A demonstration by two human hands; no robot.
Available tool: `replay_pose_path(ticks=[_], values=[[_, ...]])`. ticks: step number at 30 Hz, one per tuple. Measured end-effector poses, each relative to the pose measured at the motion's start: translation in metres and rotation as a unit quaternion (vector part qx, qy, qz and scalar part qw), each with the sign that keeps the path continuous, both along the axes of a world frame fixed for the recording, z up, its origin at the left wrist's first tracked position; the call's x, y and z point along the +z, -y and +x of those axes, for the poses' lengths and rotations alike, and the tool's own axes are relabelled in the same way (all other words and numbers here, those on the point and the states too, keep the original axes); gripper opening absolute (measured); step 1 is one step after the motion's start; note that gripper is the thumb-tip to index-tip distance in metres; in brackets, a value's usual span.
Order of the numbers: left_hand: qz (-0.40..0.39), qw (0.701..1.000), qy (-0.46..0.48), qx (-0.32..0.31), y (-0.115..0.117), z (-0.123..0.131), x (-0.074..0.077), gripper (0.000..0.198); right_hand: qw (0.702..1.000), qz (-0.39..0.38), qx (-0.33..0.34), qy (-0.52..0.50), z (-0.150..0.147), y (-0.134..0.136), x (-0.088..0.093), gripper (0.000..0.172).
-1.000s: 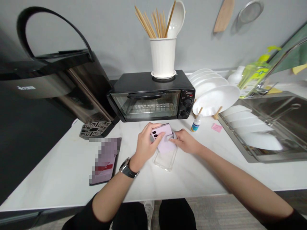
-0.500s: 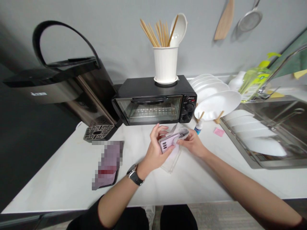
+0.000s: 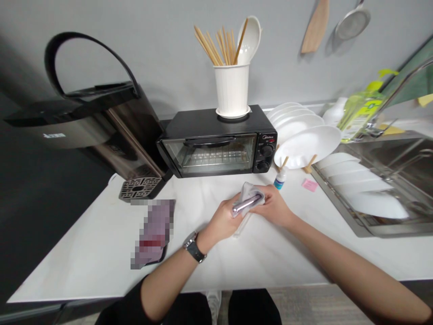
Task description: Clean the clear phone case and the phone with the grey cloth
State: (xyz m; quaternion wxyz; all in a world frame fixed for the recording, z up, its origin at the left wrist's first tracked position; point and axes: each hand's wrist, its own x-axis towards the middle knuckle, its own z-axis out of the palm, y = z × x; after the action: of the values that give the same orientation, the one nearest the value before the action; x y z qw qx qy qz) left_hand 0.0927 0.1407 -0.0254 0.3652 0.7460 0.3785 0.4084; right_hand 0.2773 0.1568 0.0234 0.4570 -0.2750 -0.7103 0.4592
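A light purple phone is held edge-up above the counter, in front of the toaster oven. My left hand has its fingers wrapped round the phone's left end. Around the other end is a crumpled whitish, see-through wipe or cloth, pinched by my right hand against the phone. A clear, flat piece shows below the phone, partly hidden by my left hand. Another phone-like device, pixelated, lies on the counter left of my left wrist.
A black toaster oven carries a white cup of chopsticks. At the left stands a water dispenser. To the right are a small bottle, a pink paper, racked plates and a sink.
The phone has turned from showing its camera side to standing on edge. My left fingers have closed round it, and the whitish material now wraps its right end.
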Motion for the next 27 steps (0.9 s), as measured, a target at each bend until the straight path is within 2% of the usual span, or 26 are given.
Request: replay_pose_path(ticks=[4,6,11,13,16,19,24,27], values=[[0.012,0.999,-0.009,0.033,0.001,0.002,0.001,0.011,1.000,0.012,-0.020,-0.018,0.002,-0.003,0.000,0.053],[0.024,0.999,-0.021,0.040,0.002,0.004,0.001,0.014,0.999,-0.005,-0.006,-0.041,0.002,-0.003,0.002,0.050],[0.110,0.990,-0.070,0.057,0.008,0.009,0.009,0.011,0.996,-0.036,0.033,-0.073,-0.001,0.002,0.004,0.042],[0.119,0.986,-0.098,0.070,0.011,0.012,0.013,0.008,0.995,-0.055,0.011,-0.080,-0.003,0.005,0.000,0.042],[0.128,0.977,-0.146,0.085,0.015,0.014,0.016,0.008,0.986,-0.097,-0.057,-0.122,-0.007,0.006,-0.010,0.039],[0.151,0.966,-0.185,0.095,0.016,0.015,0.015,0.016,0.977,-0.118,-0.092,-0.149,-0.009,0.009,-0.018,0.039],[0.161,0.959,-0.203,0.112,0.016,0.013,0.014,0.027,0.994,-0.077,-0.019,-0.079,-0.006,0.017,-0.013,0.047],[0.158,0.959,-0.207,0.116,0.016,0.013,0.014,0.022,0.997,-0.052,-0.009,-0.053,-0.003,0.014,-0.014,0.048]])
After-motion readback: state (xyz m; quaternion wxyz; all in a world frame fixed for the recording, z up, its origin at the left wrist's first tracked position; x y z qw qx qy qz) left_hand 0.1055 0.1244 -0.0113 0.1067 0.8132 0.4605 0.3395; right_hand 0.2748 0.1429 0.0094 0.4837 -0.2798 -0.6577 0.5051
